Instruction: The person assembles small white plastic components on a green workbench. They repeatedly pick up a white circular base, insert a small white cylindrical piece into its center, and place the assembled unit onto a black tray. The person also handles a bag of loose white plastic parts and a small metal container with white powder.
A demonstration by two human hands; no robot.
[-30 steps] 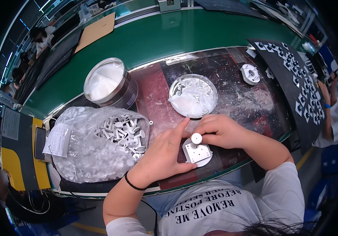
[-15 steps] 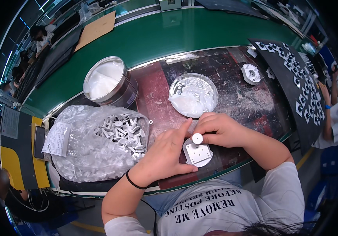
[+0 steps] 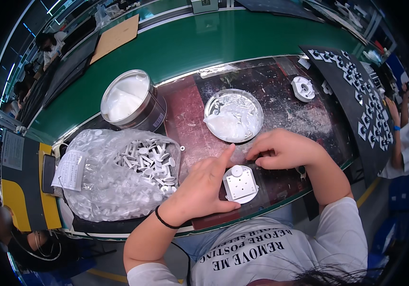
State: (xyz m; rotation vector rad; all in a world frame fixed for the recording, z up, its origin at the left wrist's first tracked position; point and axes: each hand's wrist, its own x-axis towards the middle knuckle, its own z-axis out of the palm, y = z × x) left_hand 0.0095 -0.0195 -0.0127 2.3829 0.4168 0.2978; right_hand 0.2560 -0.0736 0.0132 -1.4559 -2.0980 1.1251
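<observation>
A white plate with small holes, with a small tab at its side, lies flat near the table's front edge. On its far end is a small white round disc. My left hand lies along the plate's left side, thumb and index finger stretched apart, the thumb at its near edge. Beyond the plate to the right, my right hand hovers with loosely curled fingers; I see nothing between them. Left of my left hand is a clear plastic bag of white disc-headed pins.
A metal tin with a white liner stands behind the bag. A round metal dish holds clear film and a whitish substance. Far right are a white round part and a black board with rows of small parts. A person's arm shows beyond.
My right hand has let go of the white disc and drawn away to the right. The disc now sits at the plate's far end. My left hand has barely moved.
</observation>
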